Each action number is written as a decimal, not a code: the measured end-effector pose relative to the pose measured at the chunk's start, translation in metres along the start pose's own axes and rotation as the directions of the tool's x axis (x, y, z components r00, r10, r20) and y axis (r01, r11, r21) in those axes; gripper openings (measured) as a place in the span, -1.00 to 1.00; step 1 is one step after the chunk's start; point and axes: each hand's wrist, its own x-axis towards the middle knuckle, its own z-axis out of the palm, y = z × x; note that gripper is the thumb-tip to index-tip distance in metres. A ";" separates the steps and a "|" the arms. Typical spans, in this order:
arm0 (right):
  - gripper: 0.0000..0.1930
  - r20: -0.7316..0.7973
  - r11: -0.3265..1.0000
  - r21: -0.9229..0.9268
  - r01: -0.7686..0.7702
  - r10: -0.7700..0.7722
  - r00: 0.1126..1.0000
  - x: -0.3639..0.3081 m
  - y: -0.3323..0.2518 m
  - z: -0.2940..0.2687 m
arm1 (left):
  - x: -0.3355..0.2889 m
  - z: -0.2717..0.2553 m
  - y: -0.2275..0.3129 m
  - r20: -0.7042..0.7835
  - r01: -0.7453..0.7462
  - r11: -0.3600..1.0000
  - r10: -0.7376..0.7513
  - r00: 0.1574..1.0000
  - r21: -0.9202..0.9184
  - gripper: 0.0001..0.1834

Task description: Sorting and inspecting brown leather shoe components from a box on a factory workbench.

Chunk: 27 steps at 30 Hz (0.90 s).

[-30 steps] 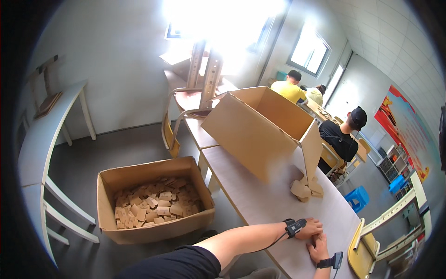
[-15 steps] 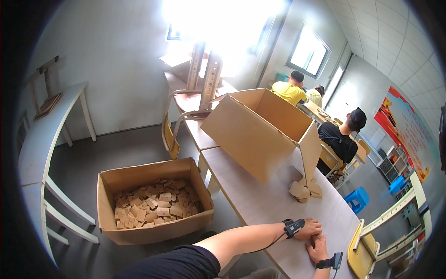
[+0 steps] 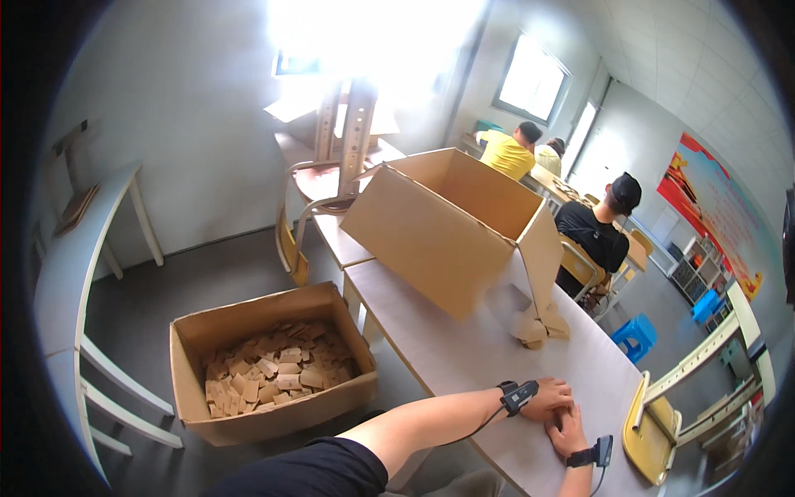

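Over the near part of the pale table (image 3: 414,331), my two hands are close together and touching at the fingers. My left hand (image 3: 546,399) has its fingers bent inward toward the other hand. Against them rest the closed fingers of my right hand (image 3: 566,431). Whatever may lie between them is hidden. Beyond the hands, a few small cut cardboard pieces (image 3: 534,331) lie beside a large open cardboard box (image 3: 431,248), which stands tilted on the table.
A second cardboard box (image 3: 273,427) on the floor at left holds many small cardboard pieces (image 3: 277,364). A yellow chair (image 3: 650,431) stands at the table's right edge. A blue stool (image 3: 636,335) is farther right. People sit at tables beyond, one in a black top (image 3: 590,236).
The whole view has shifted slightly, with the far things a little farther left. My hands stay together at nearly the same place, the right fingers slightly more raised.
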 end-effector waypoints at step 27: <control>-0.33 -0.061 0.934 -0.352 0.052 -0.079 0.995 0.006 0.019 0.033 | 0.040 -0.002 0.052 0.260 -0.056 0.992 0.085 0.962 -0.116 -0.53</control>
